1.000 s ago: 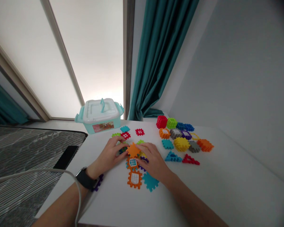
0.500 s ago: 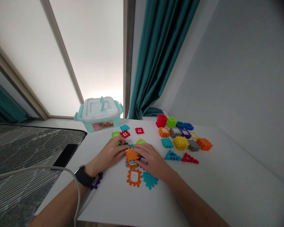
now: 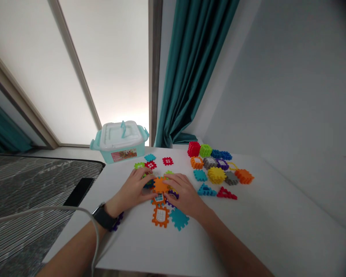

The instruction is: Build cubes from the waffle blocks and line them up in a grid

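Observation:
On the white table, an orange notched building tile (image 3: pixel 160 185) sits on top of a small group of interlocking plastic tiles. My left hand (image 3: pixel 137 187) curves round the left side of this group, thumb near its front edge. From the right, my right hand (image 3: pixel 186 194) grips the group, its fingers at the orange tile's edge. A purple tile (image 3: pixel 173 197) shows partly under my right hand. Just in front lie an orange window tile (image 3: pixel 160 216) and a light blue tile (image 3: pixel 179 219). Another purple tile (image 3: pixel 117 223) is mostly covered by my left wrist.
Stacks of tiles, including a yellow stack (image 3: pixel 217 175) and a red stack (image 3: pixel 194 149), stand at the right. A red triangular piece (image 3: pixel 227 193) lies before them. A lidded turquoise box (image 3: pixel 121 144) is at the back left. A white cable (image 3: pixel 94 223) crosses my left forearm.
The orange tile on top has turned and lies flatter between my hands. My left fingers have shifted slightly and the thumb has moved toward the front. The view has moved slightly.

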A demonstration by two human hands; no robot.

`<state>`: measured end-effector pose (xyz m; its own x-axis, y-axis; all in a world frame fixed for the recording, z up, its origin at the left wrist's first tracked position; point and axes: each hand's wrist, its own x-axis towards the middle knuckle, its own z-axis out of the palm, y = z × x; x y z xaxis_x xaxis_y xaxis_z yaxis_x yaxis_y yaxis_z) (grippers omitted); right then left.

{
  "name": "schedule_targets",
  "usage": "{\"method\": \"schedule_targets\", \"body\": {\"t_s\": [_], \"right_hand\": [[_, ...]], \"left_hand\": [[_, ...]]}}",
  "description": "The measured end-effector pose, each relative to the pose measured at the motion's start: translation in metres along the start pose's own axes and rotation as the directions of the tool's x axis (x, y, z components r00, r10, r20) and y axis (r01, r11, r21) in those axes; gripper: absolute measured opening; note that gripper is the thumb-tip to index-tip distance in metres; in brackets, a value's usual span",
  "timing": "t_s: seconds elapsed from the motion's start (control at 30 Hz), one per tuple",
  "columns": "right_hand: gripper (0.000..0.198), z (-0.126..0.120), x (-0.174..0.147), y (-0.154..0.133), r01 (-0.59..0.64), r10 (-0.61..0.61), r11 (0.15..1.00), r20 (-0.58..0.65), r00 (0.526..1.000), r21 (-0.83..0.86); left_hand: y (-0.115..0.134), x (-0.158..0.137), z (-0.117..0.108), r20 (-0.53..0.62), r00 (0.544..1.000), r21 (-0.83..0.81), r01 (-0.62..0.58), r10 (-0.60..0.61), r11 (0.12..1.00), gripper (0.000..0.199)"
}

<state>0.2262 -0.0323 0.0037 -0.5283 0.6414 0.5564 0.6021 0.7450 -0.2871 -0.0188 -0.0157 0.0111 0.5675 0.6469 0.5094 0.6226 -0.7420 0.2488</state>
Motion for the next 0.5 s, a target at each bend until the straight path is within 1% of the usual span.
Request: {"method": "schedule_targets", "body": {"t_s": [0.07, 0.3, 0.4, 0.5], "right_hand": [[0.033, -0.002, -0.001, 0.0, 0.009, -0.009, 1.0, -0.008, 1.0, -0.022], [0.034, -0.012, -0.004, 0.006, 0.024, -0.027, 0.998, -0.037, 0.999, -0.062], [0.033, -0.021, -0.007, 0.009, 0.009, -0.014, 0.997, -0.058, 0.998, -0.075], [0.032, -0.03, -0.014, 0.014, -0.022, 0.016, 0.997, -0.073, 0.997, -0.076]], "left_hand": [[0.002, 0.003, -0.001, -0.005, 1.0, 0.024, -0.016, 0.016, 1.0, 0.04], [0.011, 0.017, -0.002, -0.023, 0.996, 0.076, -0.088, 0.09, 0.993, 0.039], [0.015, 0.024, 0.003, -0.049, 0.995, 0.076, -0.088, 0.091, 0.993, 0.037], [0.022, 0.034, 0.013, -0.075, 0.993, 0.071, -0.088, 0.094, 0.994, 0.035]]}}
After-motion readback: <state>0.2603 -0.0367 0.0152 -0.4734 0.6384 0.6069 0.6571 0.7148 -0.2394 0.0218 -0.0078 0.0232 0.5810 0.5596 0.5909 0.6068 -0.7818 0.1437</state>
